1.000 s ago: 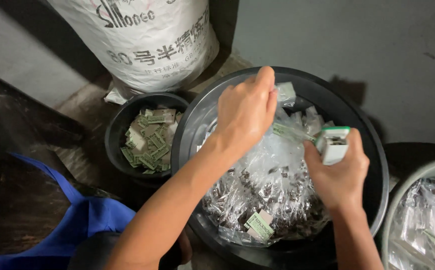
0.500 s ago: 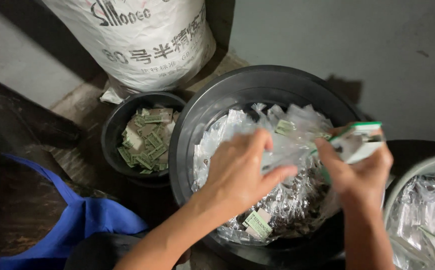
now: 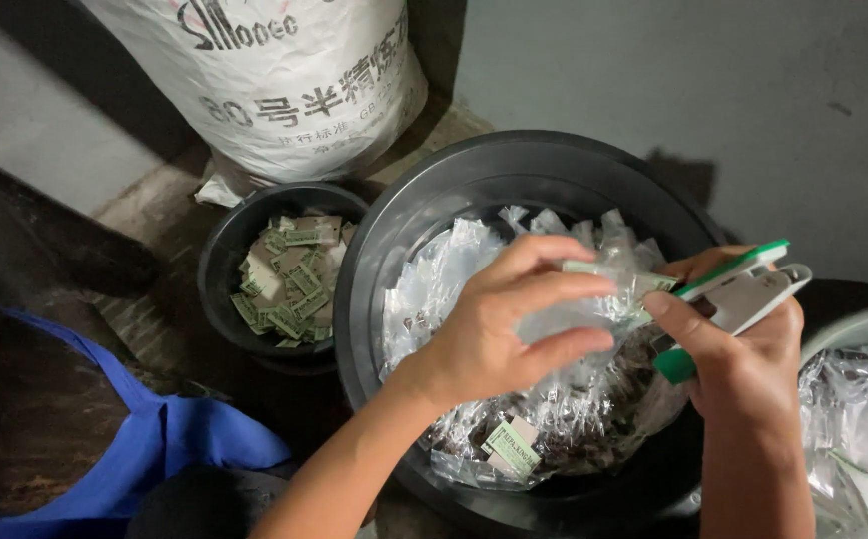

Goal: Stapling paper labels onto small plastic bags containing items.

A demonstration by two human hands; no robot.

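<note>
My left hand (image 3: 509, 324) pinches a small clear plastic bag (image 3: 593, 304) with a green paper label folded over its top, above a large black basin (image 3: 424, 220). My right hand (image 3: 743, 349) grips a white and green stapler (image 3: 738, 294) whose jaw sits at the bag's labelled edge. Below both hands the basin holds a heap of several clear bags (image 3: 554, 419) filled with small dark parts, some with green labels.
A smaller black bucket (image 3: 229, 250) left of the basin holds several loose green labels. Behind it leans a big white woven sack (image 3: 284, 80). At the right edge is a pale basin (image 3: 858, 334) with more clear bags. Blue cloth (image 3: 144, 449) lies at lower left.
My left hand has come down from the basin's far side toward its middle with a bag, and my right hand has brought the stapler up to the bag's label edge.
</note>
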